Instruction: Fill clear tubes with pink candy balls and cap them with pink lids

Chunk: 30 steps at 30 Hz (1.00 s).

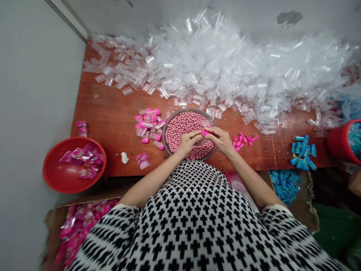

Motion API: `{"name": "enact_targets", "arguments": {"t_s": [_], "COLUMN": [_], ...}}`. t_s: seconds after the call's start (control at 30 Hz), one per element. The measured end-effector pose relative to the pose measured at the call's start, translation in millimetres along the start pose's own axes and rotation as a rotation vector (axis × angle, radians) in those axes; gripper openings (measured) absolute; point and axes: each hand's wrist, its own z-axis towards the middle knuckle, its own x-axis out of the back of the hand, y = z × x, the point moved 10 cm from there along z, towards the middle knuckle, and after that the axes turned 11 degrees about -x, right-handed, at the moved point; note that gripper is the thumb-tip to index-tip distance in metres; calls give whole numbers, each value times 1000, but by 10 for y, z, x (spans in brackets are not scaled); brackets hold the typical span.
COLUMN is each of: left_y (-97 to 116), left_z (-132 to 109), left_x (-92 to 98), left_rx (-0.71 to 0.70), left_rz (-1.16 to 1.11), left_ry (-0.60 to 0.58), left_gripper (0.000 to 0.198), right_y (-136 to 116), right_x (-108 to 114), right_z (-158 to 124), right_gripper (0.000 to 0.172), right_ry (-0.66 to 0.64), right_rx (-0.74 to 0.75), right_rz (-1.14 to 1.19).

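Over a grey bowl of round pink beads, both my hands meet. In the fingers of my right hand is a bright pink cap. My left hand is closed round a clear plastic tube, mostly covered by the fingers. Left of the bowl lies a group of filled tubes with pink caps. Loose pink caps are scattered to the right of the bowl.
A large heap of clear tubes covers the back of the table. At left stands a red basin with pink packets. Blue-wrapped pieces and a red bucket are at right. Below the front edge, boxes hold pink packets and blue pieces.
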Motion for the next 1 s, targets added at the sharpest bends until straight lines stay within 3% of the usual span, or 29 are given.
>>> {"name": "enact_targets", "arguments": {"t_s": [0.1,0.17,0.33,0.53,0.8,1.0], "left_y": [-77,-58,161,388,329,403], "left_z": [-12,-11,18,2,-120,-108], "left_x": [54,77,126,25,-65,-90], "left_rx": [91,83,-110,-308,-278,-341], "left_rz": [-149,-149,90,358,294,371], "left_ry": [95,91,12,-115,-68,-94], "left_gripper": [55,55,43,25,26,24], "right_y": [124,211,363,320,397,490], "right_x": [17,7,33,-286,-594,-691], "right_z": [-72,-131,-133,-109,-131,-76], "right_gripper": [51,55,43,67,38,28], "right_ry": [-101,-139,-65,-285,-368,-259], "right_rx": [-152,-223,-284,-379,-585,-600], "right_rz": [362,479,559,588,720,870]}}
